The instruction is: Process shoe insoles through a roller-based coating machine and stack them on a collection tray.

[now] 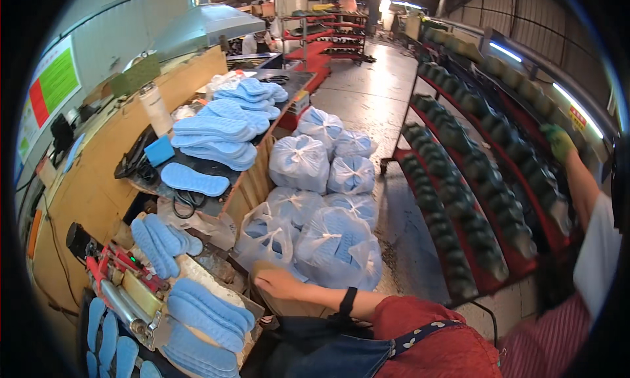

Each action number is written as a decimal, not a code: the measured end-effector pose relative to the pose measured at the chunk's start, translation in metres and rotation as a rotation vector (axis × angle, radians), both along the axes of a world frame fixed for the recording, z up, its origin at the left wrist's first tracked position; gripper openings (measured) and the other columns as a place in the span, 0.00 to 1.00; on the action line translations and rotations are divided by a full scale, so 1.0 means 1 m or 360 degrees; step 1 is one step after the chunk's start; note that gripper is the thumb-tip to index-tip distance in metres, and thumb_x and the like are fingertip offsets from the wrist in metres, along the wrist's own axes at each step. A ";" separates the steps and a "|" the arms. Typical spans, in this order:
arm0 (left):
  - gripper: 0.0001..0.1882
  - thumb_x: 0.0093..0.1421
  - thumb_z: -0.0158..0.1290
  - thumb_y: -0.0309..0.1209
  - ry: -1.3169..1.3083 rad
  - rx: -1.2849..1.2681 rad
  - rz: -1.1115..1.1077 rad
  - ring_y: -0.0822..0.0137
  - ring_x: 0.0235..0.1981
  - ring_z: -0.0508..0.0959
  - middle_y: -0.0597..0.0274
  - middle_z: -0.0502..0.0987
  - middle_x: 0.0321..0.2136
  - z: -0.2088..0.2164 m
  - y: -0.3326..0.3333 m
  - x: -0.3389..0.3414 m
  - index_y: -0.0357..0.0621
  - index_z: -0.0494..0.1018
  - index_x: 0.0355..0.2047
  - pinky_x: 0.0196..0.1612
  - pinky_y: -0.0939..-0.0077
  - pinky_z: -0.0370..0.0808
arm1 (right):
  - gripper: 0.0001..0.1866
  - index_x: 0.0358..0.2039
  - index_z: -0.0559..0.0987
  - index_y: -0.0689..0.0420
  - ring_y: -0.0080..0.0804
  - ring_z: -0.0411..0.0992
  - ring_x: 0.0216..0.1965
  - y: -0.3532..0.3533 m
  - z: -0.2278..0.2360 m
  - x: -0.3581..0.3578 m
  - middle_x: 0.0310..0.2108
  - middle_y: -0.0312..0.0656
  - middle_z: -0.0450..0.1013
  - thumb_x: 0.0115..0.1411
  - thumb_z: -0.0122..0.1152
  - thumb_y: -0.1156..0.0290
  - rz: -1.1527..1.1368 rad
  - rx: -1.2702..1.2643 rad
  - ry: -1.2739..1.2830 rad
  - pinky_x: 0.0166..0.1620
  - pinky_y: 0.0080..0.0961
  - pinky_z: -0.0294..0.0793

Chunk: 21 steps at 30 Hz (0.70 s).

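My right hand [279,283], below a black wristband, reaches leftward across the lower middle. Its fingers are curled; a small tan patch shows at them, and I cannot make out what they hold. It is beside a translucent plastic bag [264,237] of blue insoles and the work table's edge. Left of it lie stacked light-blue insoles [209,312], and more insoles [155,241] stand beyond. A machine with metal rollers [125,306] and red parts is at the far left of these. My left hand is out of the picture.
Several tied bags of blue insoles [300,163] fill the floor beyond. A dark table [147,181] carries insole piles, scissors [188,203] and a blue block [159,151]. At right, a co-worker's green-gloved hand [558,142] is at a red rack [489,273] of dark shoe-shaped pieces.
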<state>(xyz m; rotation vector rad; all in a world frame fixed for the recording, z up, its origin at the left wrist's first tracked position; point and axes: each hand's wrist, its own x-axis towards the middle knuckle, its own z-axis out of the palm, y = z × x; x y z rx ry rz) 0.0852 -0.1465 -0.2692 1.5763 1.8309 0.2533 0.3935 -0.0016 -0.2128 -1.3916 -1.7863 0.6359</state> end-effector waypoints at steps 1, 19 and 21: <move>0.37 0.57 0.51 0.46 0.0001 -0.0019 -0.0041 0.60 0.32 0.80 0.48 0.74 0.49 -0.003 0.003 0.004 0.49 0.54 0.64 0.31 0.66 0.79 | 0.15 0.33 0.74 0.59 0.53 0.71 0.38 -0.012 -0.015 0.012 0.32 0.51 0.73 0.64 0.47 0.59 -0.0034 -0.0017 -0.0003 0.41 0.43 0.69; 0.35 0.58 0.49 0.46 0.0124 -0.0276 -0.0045 0.60 0.34 0.79 0.49 0.74 0.49 -0.032 -0.004 0.000 0.49 0.56 0.63 0.35 0.65 0.78 | 0.18 0.29 0.73 0.59 0.53 0.71 0.35 -0.020 -0.054 0.005 0.30 0.50 0.72 0.66 0.43 0.58 0.0045 -0.0027 -0.0179 0.39 0.44 0.69; 0.35 0.58 0.49 0.46 0.0134 -0.0281 -0.0038 0.60 0.35 0.79 0.49 0.74 0.49 -0.033 -0.003 -0.001 0.48 0.56 0.63 0.35 0.65 0.78 | 0.18 0.28 0.73 0.58 0.52 0.72 0.35 -0.020 -0.049 0.001 0.28 0.49 0.73 0.65 0.43 0.59 0.0020 -0.0020 -0.0199 0.39 0.45 0.70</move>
